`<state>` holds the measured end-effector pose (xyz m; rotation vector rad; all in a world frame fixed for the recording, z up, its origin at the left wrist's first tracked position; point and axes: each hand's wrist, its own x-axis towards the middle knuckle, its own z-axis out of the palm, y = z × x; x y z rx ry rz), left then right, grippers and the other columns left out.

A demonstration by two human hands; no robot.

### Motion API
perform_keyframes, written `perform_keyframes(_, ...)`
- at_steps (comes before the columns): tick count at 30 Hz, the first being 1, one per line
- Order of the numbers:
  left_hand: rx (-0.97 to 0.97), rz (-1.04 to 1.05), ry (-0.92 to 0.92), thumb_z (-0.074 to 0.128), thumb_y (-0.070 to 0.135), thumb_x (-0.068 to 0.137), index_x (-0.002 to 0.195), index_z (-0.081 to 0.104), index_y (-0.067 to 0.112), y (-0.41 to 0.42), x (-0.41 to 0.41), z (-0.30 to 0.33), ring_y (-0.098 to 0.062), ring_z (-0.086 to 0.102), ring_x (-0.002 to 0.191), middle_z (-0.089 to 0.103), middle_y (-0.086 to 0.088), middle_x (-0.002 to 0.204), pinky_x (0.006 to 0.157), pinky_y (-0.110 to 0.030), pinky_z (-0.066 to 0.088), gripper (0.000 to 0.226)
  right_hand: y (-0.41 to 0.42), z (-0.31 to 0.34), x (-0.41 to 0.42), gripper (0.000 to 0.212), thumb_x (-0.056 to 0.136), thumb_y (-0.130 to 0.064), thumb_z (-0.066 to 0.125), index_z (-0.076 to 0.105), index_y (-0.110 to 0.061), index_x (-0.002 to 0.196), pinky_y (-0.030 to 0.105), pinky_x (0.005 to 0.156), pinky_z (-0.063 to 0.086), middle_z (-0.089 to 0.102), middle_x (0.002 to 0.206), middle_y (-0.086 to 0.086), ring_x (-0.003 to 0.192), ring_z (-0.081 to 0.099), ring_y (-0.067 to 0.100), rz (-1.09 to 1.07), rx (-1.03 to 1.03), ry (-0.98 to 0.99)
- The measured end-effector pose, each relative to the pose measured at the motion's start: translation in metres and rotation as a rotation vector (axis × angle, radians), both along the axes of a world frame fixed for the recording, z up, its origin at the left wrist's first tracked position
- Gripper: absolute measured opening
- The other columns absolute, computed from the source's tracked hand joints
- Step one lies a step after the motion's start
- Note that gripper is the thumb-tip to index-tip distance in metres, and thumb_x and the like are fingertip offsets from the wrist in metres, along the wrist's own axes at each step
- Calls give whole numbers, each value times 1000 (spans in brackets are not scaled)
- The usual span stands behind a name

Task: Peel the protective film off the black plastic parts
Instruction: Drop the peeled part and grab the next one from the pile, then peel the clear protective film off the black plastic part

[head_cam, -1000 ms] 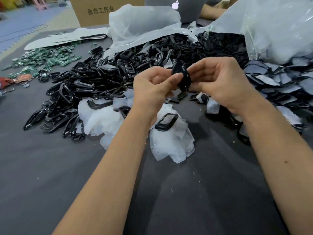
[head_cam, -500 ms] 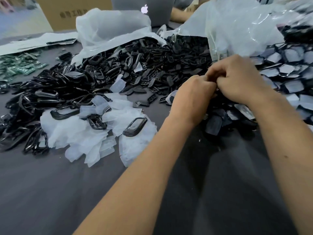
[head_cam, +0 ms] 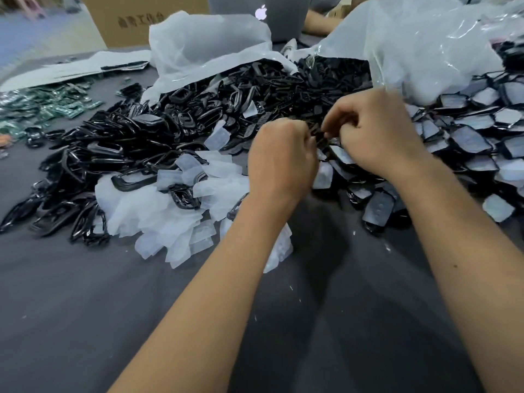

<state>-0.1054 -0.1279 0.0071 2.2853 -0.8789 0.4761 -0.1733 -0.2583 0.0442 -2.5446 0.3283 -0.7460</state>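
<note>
My worktable and what's behind it

Grey table [head_cam: 85, 321]; cardboard box [head_cam: 136, 21], grey laptop [head_cam: 261, 18] and blue floor [head_cam: 31, 43] beyond.

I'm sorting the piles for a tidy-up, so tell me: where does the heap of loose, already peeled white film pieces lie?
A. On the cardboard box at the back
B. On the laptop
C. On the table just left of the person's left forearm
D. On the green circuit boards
C: the peeled film pieces lie heaped on the dark table just left of the left forearm.
</note>
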Motion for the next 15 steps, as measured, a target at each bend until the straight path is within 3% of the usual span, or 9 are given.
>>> perform_keyframes(2,44,68,94,62,14,85,87,77,8,21,10,0,-32,66,90,74,-11,90,80,-44,50,16,19,-3,13,47,74,9,48,83,-21,88,27,82,58,77,80,-1,80,71,14,96,-9,61)
perform_keyframes(5,44,194,142,59,11,85,85,77,10,56,23,-1,-30,66,88,75,-10,86,79,-40,50,19,42,-8,31,31,84,-1,64,81,-25,93,35,83,60,77,86,-5,83,71,11,294,-35,334)
perform_keyframes(7,9,284,127,59,14,88,85,76,12,80,32,-4,-25,65,86,74,-5,85,74,-34,46,17,55,-11,39,15,85,-27,82,77,-30,99,30,79,59,74,88,-11,84,69,4,403,-12,531)
perform_keyframes(9,-50,334,157,62,17,89,84,75,13,99,38,-8,-22,64,81,71,-1,81,72,-30,43,15,63,-17,45,29,77,-43,89,74,-31,99,22,72,55,72,87,-12,79,67,2,452,11,604)
perform_keyframes(13,-191,248,226,67,20,91,79,73,15,117,42,-17,-9,59,66,65,11,70,68,-25,45,15,65,-23,53,18,77,-37,91,76,-28,77,26,64,54,72,75,-6,67,65,7,455,-7,569)
perform_keyframes(15,-230,201,204,68,23,93,79,73,16,120,42,-20,-8,60,67,68,10,72,68,-24,46,16,63,-27,54,17,79,-36,89,75,-27,76,29,65,54,73,76,-4,68,65,9,458,13,582)
